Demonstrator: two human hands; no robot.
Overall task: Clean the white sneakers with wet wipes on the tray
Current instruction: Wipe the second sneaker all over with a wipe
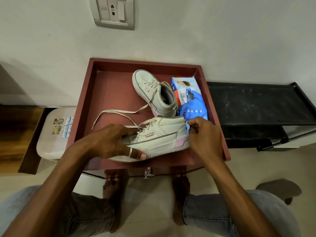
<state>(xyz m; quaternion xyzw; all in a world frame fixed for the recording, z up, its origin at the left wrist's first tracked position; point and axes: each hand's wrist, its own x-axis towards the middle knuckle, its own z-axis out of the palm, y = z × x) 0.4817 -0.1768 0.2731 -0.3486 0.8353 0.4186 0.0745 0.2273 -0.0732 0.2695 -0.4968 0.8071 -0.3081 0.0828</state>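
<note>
Shoe care seen from above: we sit with bare feet by the front edge of a maroon tray set against a pale wall, with two white sneakers inside it. Our left hand grips the near sneaker at the toe end. Its fingers curl over the laces, and the thumb, which wears a silver ring, presses on the sole edge. The near sneaker lies tipped along the tray's front wall, its side turned up towards us and its pink heel patch to the right.

Our right hand is at the heel, fingers bent, pinching a pale blue wipe against the back of the collar. Only a small corner of the wipe shows.

The far sneaker stands upright behind, toe towards the wall, its heel touching the near sneaker's collar. A loose lace loops leftwards across the tray floor. A blue pack of wipes lies flat at the right of the tray, just beside the far sneaker, its near end hidden behind our right hand.

Left of the tray stands a white stool with stickers, and to the right is a black rack. A socket plate is on the wall above.
</note>
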